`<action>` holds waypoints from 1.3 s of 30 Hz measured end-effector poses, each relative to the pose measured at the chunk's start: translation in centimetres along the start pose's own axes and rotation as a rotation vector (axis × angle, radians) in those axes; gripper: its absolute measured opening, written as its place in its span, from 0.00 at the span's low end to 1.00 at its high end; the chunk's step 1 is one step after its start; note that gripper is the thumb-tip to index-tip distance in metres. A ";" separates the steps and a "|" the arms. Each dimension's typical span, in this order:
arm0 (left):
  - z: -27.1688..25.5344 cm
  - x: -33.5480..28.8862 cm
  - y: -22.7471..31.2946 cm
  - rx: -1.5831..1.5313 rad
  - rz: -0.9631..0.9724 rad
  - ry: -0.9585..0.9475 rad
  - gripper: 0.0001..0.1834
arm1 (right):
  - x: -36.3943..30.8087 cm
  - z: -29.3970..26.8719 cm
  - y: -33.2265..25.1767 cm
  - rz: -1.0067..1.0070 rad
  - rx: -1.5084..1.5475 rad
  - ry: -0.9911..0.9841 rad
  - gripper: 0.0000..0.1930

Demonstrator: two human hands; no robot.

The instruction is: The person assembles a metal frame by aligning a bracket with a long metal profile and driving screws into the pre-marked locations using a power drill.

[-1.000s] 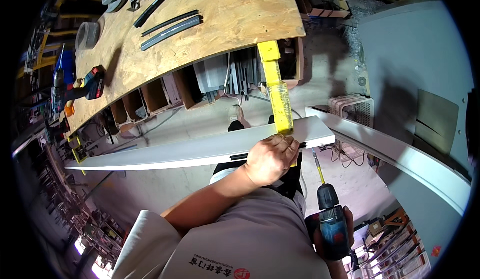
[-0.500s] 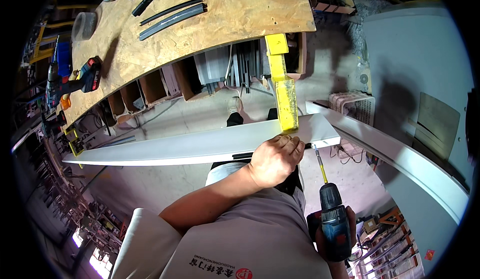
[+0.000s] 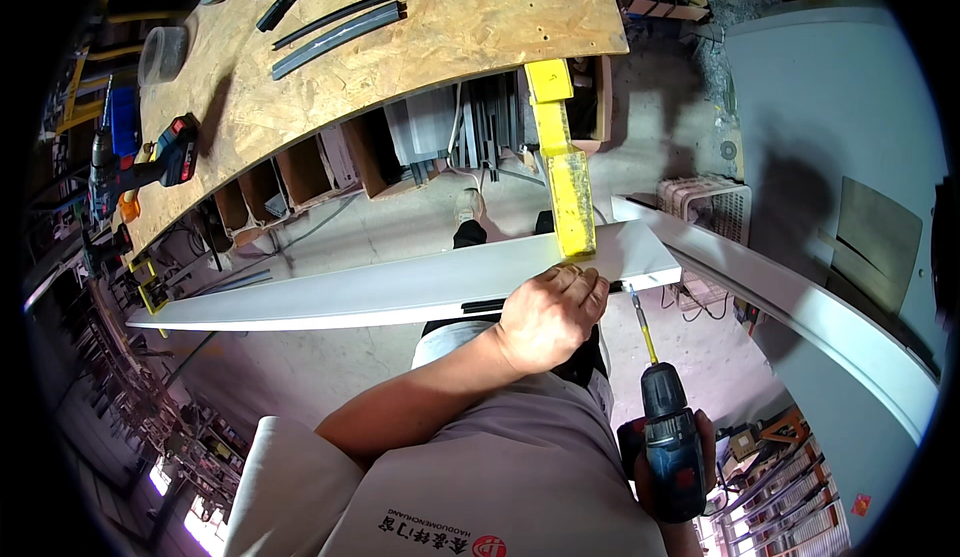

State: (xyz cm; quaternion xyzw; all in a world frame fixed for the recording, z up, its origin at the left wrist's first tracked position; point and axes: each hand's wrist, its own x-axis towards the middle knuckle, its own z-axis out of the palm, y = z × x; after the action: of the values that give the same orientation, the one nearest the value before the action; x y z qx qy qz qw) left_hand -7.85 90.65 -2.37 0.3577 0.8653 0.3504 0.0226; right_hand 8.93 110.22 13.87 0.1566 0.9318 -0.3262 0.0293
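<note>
A long white profile lies across in front of my body, its right part resting on a yellow bracket arm. My left hand is closed at its near edge, fingers bent around a black strip that shows on both sides of the hand. What the fingertips touch is hidden. In my right hand is a blue and black cordless drill, pointing away from me. Its long bit reaches the near edge of the profile, close to the right end, just right of my left hand.
Ahead stands a wooden workbench with dark strips and another drill at its left. A second white profile slants along the right, near a plastic crate. Shelves under the bench hold offcuts.
The view has shifted slightly, so the bench sits a little higher and farther left. Both hands keep their hold, and the bit stays at the profile's edge.
</note>
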 end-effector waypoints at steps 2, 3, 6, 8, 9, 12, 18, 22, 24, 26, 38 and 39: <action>0.0 -0.1 0.1 0.000 -0.007 0.001 0.18 | -0.2 0.0 0.1 0.017 0.013 0.002 0.42; 0.0 -0.1 0.1 0.000 -0.010 0.001 0.18 | -0.2 -0.1 0.0 0.031 0.020 -0.002 0.41; 0.0 -0.1 0.2 0.004 -0.016 0.000 0.18 | 0.0 -0.3 0.0 -0.005 -0.041 -0.008 0.41; 0.0 0.0 0.1 0.003 -0.005 0.006 0.18 | 0.0 -0.2 -0.1 0.003 -0.028 -0.006 0.40; -0.1 0.0 0.1 0.003 0.001 0.008 0.18 | 0.0 -0.2 -0.1 0.007 -0.021 -0.004 0.40; 0.1 -0.1 -0.3 -0.020 0.010 0.007 0.17 | -1.0 -1.0 0.2 0.100 0.129 -0.140 0.43; 0.3 0.0 -0.3 -0.046 0.004 0.082 0.16 | -0.3 -1.2 -0.8 0.109 0.179 -0.104 0.43; 0.1 0.3 -0.4 -0.069 -0.008 0.076 0.16 | 0.6 -1.7 -1.7 0.110 0.153 -0.154 0.42; 0.0 0.4 -0.4 -0.076 -0.001 0.074 0.17 | 0.4 -1.6 -2.1 0.124 0.183 -0.146 0.42; 0.1 0.4 -0.4 -0.086 0.002 0.085 0.17 | 0.2 -1.4 -2.1 0.154 0.236 -0.152 0.41; 0.3 0.6 -0.3 -0.119 -0.019 0.084 0.18 | 2.8 -1.8 -3.6 0.174 0.319 -0.269 0.40; 0.4 0.7 -0.3 -0.119 -0.015 0.083 0.17 | 3.0 -1.8 -3.7 0.175 0.328 -0.272 0.40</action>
State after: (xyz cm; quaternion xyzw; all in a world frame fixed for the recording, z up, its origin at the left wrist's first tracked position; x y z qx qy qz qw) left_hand -8.41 91.18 -2.66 0.3345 0.8458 0.4155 0.0104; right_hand 5.05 109.43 17.02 0.1943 0.8367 -0.4874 0.1570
